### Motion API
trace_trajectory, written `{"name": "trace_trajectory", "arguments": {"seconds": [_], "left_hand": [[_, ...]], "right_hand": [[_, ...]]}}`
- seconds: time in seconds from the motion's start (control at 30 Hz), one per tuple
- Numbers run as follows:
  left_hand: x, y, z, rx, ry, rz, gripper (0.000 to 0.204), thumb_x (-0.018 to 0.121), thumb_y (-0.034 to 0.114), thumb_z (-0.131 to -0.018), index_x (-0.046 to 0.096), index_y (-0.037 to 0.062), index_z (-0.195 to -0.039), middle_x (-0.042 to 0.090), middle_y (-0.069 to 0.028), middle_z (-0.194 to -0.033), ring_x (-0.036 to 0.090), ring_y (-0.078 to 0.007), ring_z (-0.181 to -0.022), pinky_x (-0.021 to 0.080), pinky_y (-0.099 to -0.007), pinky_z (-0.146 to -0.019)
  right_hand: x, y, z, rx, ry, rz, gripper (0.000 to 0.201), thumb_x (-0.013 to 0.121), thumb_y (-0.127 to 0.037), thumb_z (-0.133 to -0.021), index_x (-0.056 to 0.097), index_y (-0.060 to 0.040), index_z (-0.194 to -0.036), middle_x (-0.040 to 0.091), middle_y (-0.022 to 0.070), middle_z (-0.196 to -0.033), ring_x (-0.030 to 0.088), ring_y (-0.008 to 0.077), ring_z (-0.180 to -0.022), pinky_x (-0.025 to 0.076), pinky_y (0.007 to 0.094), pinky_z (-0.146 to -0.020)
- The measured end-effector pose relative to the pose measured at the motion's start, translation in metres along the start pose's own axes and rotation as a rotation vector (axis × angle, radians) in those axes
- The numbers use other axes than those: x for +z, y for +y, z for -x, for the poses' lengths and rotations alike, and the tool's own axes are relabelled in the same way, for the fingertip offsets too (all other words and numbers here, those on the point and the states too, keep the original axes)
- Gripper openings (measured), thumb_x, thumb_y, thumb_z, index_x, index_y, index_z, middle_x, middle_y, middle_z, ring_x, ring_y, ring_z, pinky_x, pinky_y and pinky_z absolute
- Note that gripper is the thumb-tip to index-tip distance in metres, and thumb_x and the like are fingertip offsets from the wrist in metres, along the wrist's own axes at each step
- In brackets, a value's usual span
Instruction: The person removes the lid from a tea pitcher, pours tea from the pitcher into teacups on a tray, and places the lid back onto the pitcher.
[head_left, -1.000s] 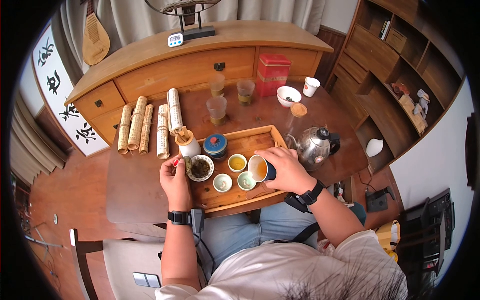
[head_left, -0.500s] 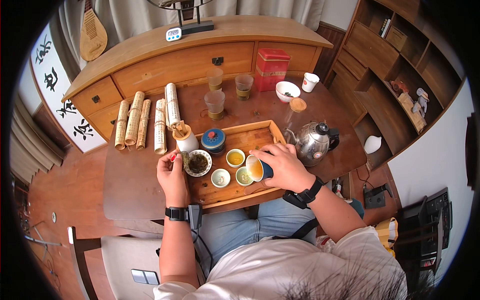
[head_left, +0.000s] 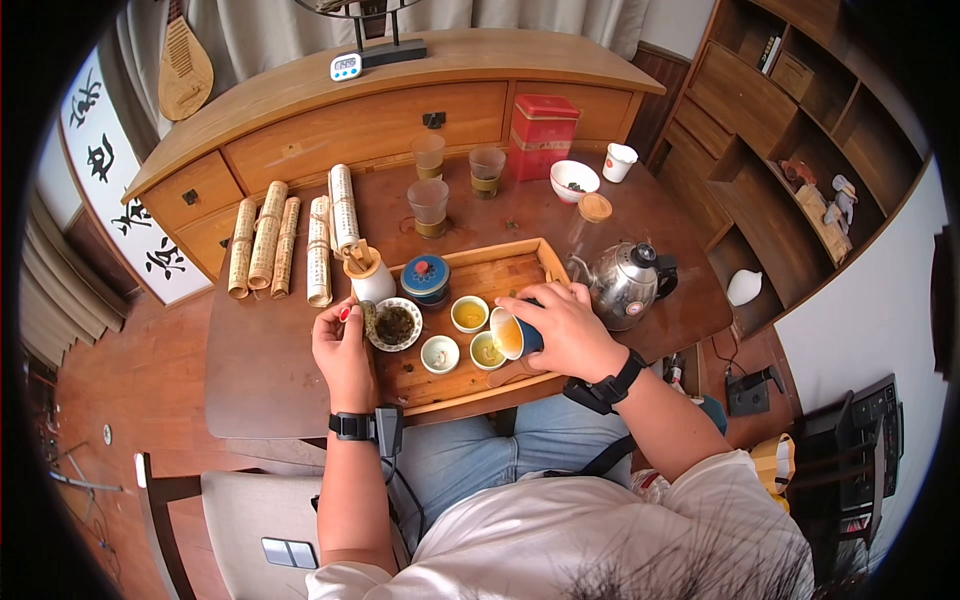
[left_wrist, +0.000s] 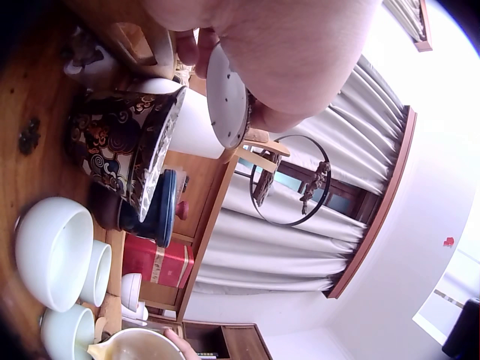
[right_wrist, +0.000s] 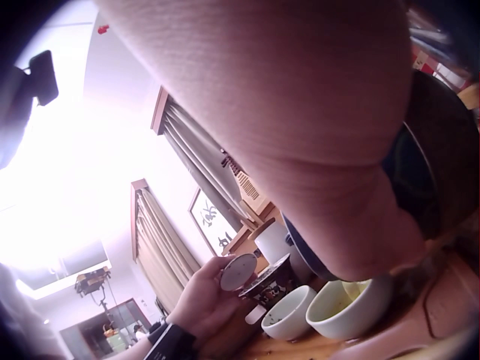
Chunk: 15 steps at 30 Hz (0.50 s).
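Observation:
My right hand [head_left: 574,335] grips a dark blue pitcher [head_left: 511,334] with a pale inside and yellow liquid, tilted over a small pale cup [head_left: 487,350] that holds yellow liquid. Beside it stand a second cup with yellow liquid [head_left: 470,314] and a third [head_left: 440,354] that looks nearly empty. With its fingertips my left hand [head_left: 342,352] pinches a round lid, whose white underside [left_wrist: 228,97] shows dark specks in the left wrist view. The lid is held on edge at the left of a patterned bowl [left_wrist: 120,146] full of dark leaves.
On the wooden tray [head_left: 430,403] stands a blue lidded jar [head_left: 426,281]. A steel kettle [head_left: 625,286] is to the right, glasses [head_left: 429,207] and a red tin [head_left: 543,138] behind. A white holder with wooden tools [head_left: 372,282] and rolled scrolls [head_left: 268,238] lie to the left.
Yellow liquid now shows in the cup under the pitcher, which looked nearly empty a second ago. The pitcher is tilted at that cup throughout; the left hand still holds the lid. The head view shifted slightly.

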<state>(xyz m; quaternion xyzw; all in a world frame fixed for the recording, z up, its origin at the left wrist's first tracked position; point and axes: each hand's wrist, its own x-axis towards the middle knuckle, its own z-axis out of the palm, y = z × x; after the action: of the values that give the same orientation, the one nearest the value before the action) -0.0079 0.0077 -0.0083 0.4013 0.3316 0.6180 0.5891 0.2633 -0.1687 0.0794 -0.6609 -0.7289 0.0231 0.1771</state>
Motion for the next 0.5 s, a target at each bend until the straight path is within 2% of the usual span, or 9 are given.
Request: {"name": "trace_trajectory", "arguments": {"seconds": [0.5], "left_hand": [[0.0039, 0.0031, 0.0027, 0.007, 0.009, 0.008, 0.013, 0.067, 0.003, -0.101, 0.063, -0.0011, -0.113, 0.069, -0.0084, -0.114, 0.064, -0.0107, -0.101, 0.052, -0.0256, -0.093]], "right_hand": [[0.0016, 0.0004, -0.0009, -0.008, -0.002, -0.013, 0.084, 0.083, -0.016, -0.061, 0.062, -0.0209, -0.142, 0.061, 0.0073, -0.128, 0.055, 0.0274, -0.124, 0.032, 0.0441, -0.106]]}}
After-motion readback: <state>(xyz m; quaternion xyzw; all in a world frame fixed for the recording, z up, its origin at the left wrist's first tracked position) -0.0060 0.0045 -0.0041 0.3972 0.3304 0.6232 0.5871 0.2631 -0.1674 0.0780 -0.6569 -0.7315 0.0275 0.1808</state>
